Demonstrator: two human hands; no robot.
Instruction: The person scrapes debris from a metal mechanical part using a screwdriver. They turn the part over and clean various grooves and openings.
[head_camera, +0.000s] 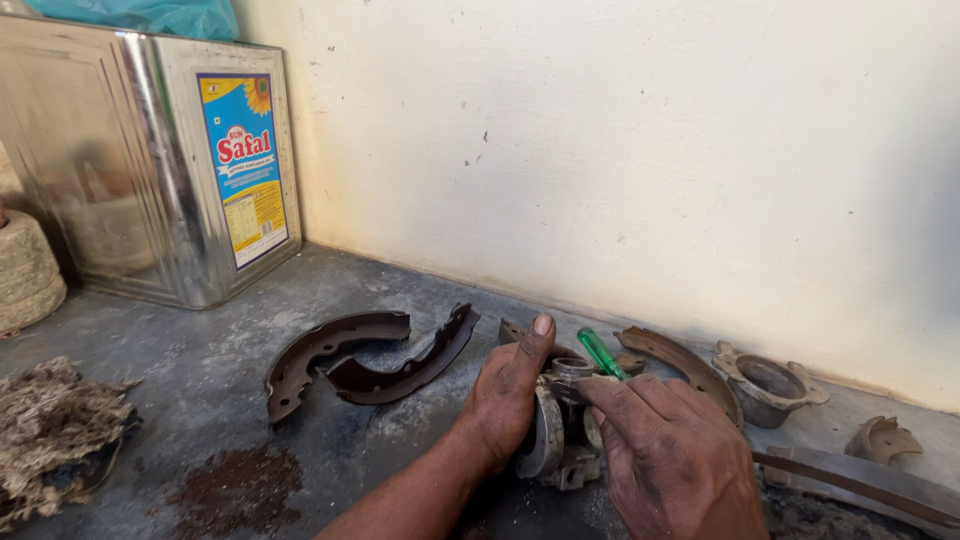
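The left hand (508, 392) clasps a grimy grey metal cylinder part (556, 432) on the dusty grey surface (200, 370); the right hand (668, 455) pinches a green-handled screwdriver (600, 352) over it. 2 curved brown brake shoes (370, 362) lie just left.

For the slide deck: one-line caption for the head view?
Left hand steadies a grimy metal part while right hand holds a green-handled tool to it, brake shoes alongside.
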